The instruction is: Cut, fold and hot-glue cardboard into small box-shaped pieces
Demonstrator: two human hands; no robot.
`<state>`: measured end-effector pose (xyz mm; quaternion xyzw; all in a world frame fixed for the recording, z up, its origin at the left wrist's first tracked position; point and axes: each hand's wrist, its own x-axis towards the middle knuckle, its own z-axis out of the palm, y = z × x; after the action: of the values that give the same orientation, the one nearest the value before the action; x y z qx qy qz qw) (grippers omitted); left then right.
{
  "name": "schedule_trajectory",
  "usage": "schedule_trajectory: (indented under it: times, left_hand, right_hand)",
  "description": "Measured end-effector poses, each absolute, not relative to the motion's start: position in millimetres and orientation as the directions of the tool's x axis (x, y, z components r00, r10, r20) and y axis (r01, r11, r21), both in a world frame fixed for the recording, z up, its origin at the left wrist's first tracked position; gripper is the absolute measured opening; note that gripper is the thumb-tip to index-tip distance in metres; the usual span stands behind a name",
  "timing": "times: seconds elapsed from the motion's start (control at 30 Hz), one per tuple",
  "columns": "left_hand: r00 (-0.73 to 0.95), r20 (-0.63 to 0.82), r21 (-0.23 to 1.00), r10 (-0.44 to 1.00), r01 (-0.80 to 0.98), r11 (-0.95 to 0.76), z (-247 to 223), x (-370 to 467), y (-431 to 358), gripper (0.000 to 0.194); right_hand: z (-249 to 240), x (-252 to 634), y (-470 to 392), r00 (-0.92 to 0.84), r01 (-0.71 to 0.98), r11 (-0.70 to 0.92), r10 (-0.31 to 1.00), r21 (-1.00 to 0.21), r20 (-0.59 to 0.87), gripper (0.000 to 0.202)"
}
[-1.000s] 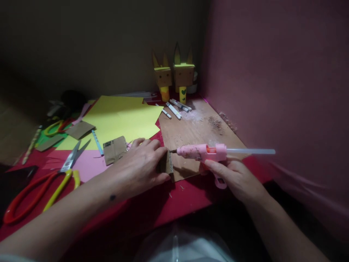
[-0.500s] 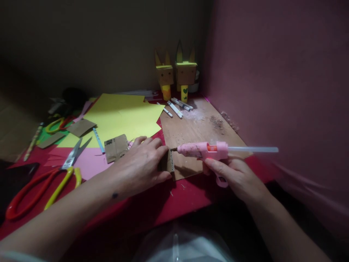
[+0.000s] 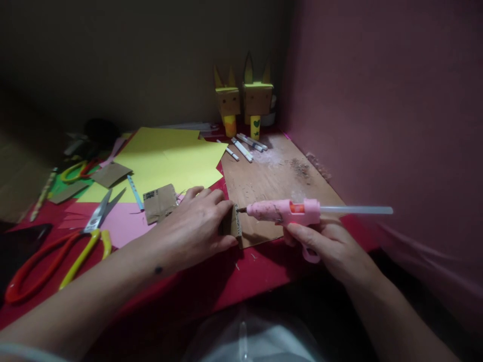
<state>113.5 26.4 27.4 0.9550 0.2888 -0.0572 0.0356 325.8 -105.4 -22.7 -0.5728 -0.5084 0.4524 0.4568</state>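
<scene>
My left hand (image 3: 206,218) grips a small piece of cardboard (image 3: 233,225), its cut corrugated edge facing right. The fingers hide most of that piece. In my right hand (image 3: 328,241) is a pink glue gun (image 3: 283,211), with a long translucent glue stick (image 3: 356,210) sticking out of its back end. The nozzle points left and is at the upper part of the cardboard's edge; whether it touches cannot be made out. Just left of my left hand lies another cardboard piece (image 3: 159,202) with dark print.
Scissors (image 3: 96,221) with red and yellow handles lie at left, near yellow paper (image 3: 166,156) and pink paper (image 3: 126,223). Several white markers (image 3: 242,150) rest on a wooden board (image 3: 279,171). Two cardboard figures with pointed ears (image 3: 258,100) stand behind. A pink wall (image 3: 385,110) rises at right.
The glue gun has shifted slightly right and down, its nozzle now a little lower along the cardboard's edge. My left hand keeps the cardboard in nearly the same place.
</scene>
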Motion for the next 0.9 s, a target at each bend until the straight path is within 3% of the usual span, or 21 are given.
schedule_trajectory:
  times: [0.67, 0.9]
  left_hand:
    - [0.855, -0.052, -0.036, 0.515, 0.514, -0.857, 21, 110, 27, 0.041]
    - [0.850, -0.055, -0.047, 0.523, 0.521, -0.852, 23, 111, 25, 0.038]
  right_hand:
    - [4, 312, -119, 0.068, 0.209, -0.047, 0.997, -0.977, -0.033, 0.022]
    - [-3, 316, -115, 0.130, 0.250, -0.069, 0.991, -0.966, -0.037, 0.030]
